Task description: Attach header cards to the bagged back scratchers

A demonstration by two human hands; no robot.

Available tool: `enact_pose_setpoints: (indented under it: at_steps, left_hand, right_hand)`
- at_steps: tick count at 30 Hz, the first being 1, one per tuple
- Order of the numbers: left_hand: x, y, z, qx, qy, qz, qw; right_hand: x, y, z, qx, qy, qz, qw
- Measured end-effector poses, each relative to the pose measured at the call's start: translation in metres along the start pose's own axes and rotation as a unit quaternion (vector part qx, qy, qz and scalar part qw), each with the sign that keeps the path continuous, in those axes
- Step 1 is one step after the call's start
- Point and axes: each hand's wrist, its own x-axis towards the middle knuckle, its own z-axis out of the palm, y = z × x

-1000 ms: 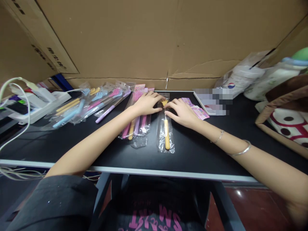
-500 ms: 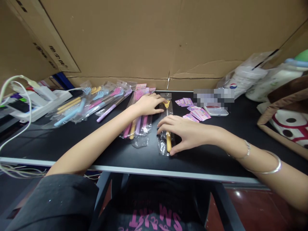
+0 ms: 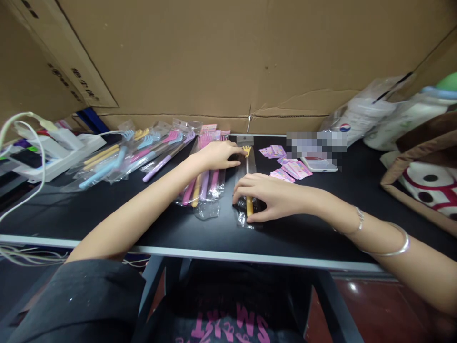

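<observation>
A yellow back scratcher (image 3: 249, 206) in a clear plastic bag (image 3: 241, 216) lies upright in view on the black desk, its hand-shaped head pointing away from me. My right hand (image 3: 266, 194) arches over its handle, thumb at the bottom end and curved fingers across to the bag's left side. At the far end, my left hand (image 3: 218, 155) reaches in from the left with fingers stretched, fingertips touching beside the scratcher's head. Under my left wrist lies a pile of bagged pink, purple and yellow back scratchers (image 3: 204, 186), partly covered.
More bagged back scratchers (image 3: 121, 157) spread to the left, near a white power strip (image 3: 67, 155) with cables. Small pink-purple cards (image 3: 294, 167) lie right of my hands. A lidded cup (image 3: 362, 116) in plastic and a brown bag (image 3: 421, 147) stand at far right. Cardboard (image 3: 214, 62) walls the back.
The back scratcher's head now faces up with its fingers showing. My right thumb has shifted slightly up and left along the handle's end; my left hand has barely moved.
</observation>
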Motion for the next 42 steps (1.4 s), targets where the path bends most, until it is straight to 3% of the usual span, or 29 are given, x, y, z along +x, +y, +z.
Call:
enact_pose_setpoints:
  at_steps: [14, 20, 24, 29, 36, 42]
  left_hand:
    - [-0.003, 0.006, -0.013, 0.006, -0.056, -0.019, 0.998]
    - [-0.005, 0.009, -0.02, -0.023, -0.074, -0.019, 0.997]
    - [-0.002, 0.009, -0.024, -0.027, -0.042, -0.042, 0.998]
    - [0.017, -0.002, -0.013, 0.025, 0.035, -0.078, 0.996]
    - [0.048, -0.024, 0.009, 0.021, -0.012, -0.059, 0.998]
    - [0.05, -0.028, 0.015, 0.0, -0.002, -0.063, 0.998]
  right_hand:
    - [0.001, -0.002, 0.003, -0.004, 0.008, -0.018, 1.0]
    - [0.0, -0.001, -0.003, 0.066, -0.004, -0.019, 0.998]
    - [0.003, -0.004, 0.001, 0.102, 0.003, -0.017, 0.995]
    - [0.014, -0.004, 0.019, 0.122, 0.052, -0.023, 0.991]
    - [0.017, -0.009, 0.03, 0.131, 0.084, -0.018, 0.988]
    - [0.018, -0.014, 0.034, 0.131, 0.071, -0.025, 0.989]
